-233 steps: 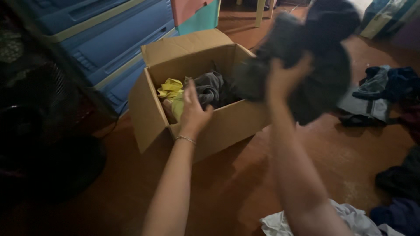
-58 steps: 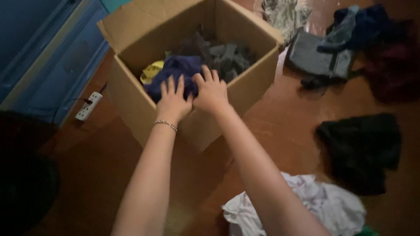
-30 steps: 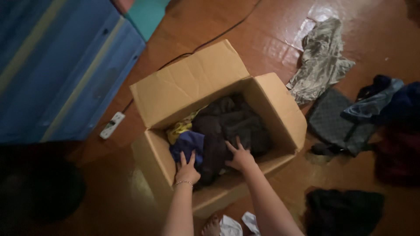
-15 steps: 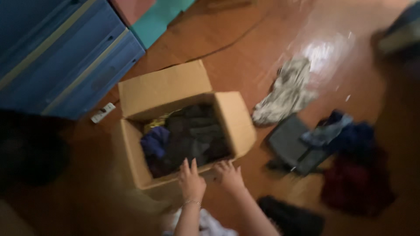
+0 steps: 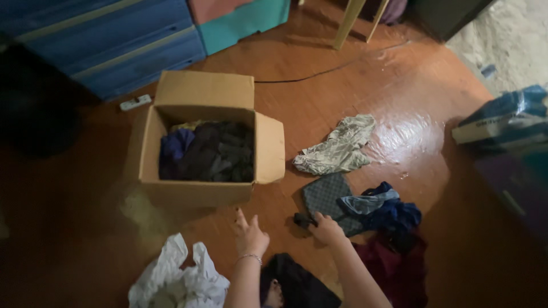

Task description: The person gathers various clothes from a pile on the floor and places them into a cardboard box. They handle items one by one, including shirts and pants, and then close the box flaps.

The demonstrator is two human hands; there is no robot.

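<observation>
My right hand [image 5: 326,228] pinches a dark cloth [image 5: 304,219] at the grey garment's [image 5: 327,195] near edge; my left hand [image 5: 249,235] hovers, fingers spread, near the box [image 5: 197,191].

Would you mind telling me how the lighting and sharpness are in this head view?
Head view: dim overall, left edge nearly black; bright glare on the wooden floor beside the pale crumpled garment; cardboard box fairly sharp; left hand and right hand slightly soft.
</observation>
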